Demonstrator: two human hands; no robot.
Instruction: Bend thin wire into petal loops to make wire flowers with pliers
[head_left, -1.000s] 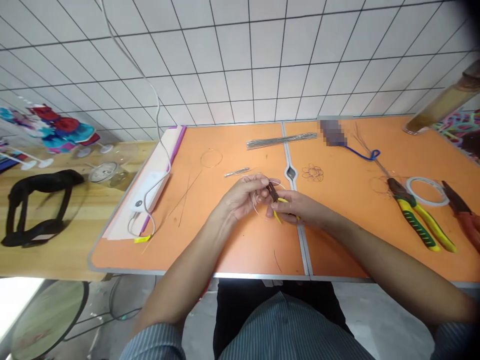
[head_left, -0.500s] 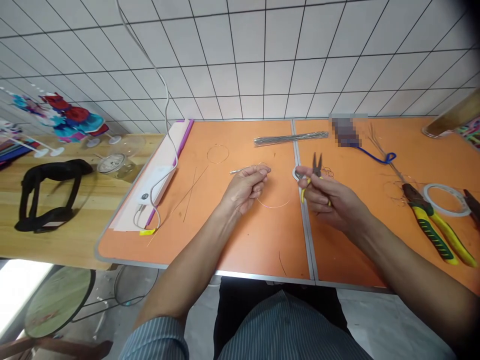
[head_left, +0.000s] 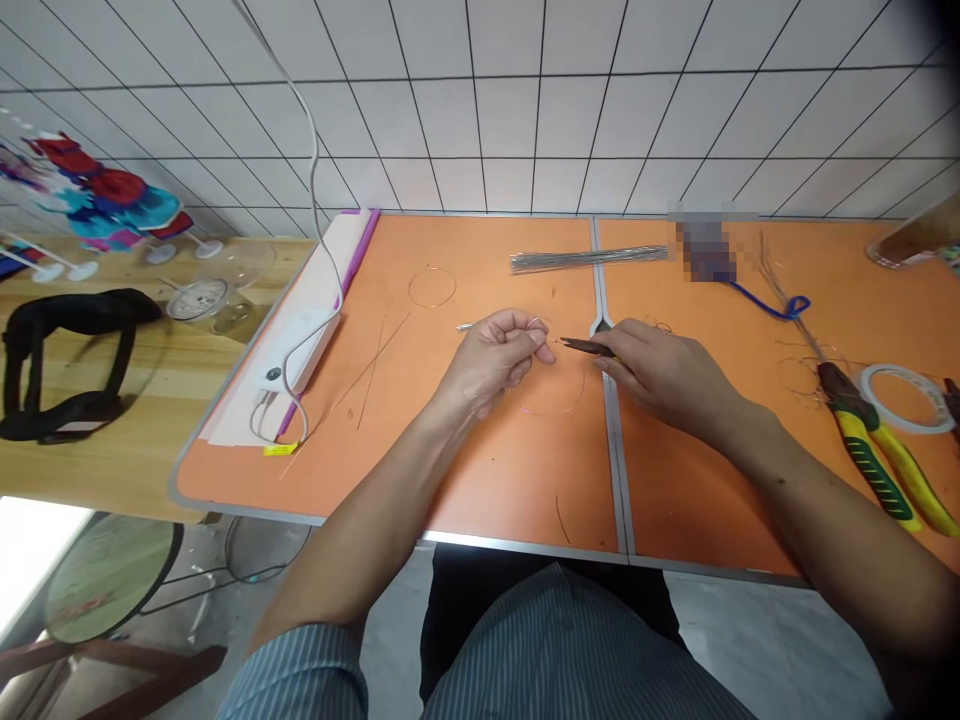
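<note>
Pinched between the thumb and fingers of my left hand point(head_left: 501, 358) is a thin wire point(head_left: 553, 412), whose loop curves out below the fingers over the orange table. My right hand point(head_left: 664, 372) is closed round small pliers point(head_left: 587, 347). Their dark jaws point left, close to the wire by my left fingertips; whether they touch it I cannot tell. The pliers' handles are hidden in my palm. A small silvery end point(head_left: 464, 327) shows just behind my left hand, and a wire ring point(head_left: 432, 287) lies farther back on the table.
A bundle of straight wires point(head_left: 589, 260) lies at the back. On the right are large yellow-green pliers point(head_left: 874, 445), a white ring point(head_left: 906, 397) and a blue cord point(head_left: 780, 308). A white power strip point(head_left: 300, 352) with its cable rests at left, near crossed loose wires point(head_left: 373, 365).
My right hand has turned the pliers from pointing upward to pointing left and brought them close to my left fingertips. My left hand keeps its pinch. The view has shifted slightly.
</note>
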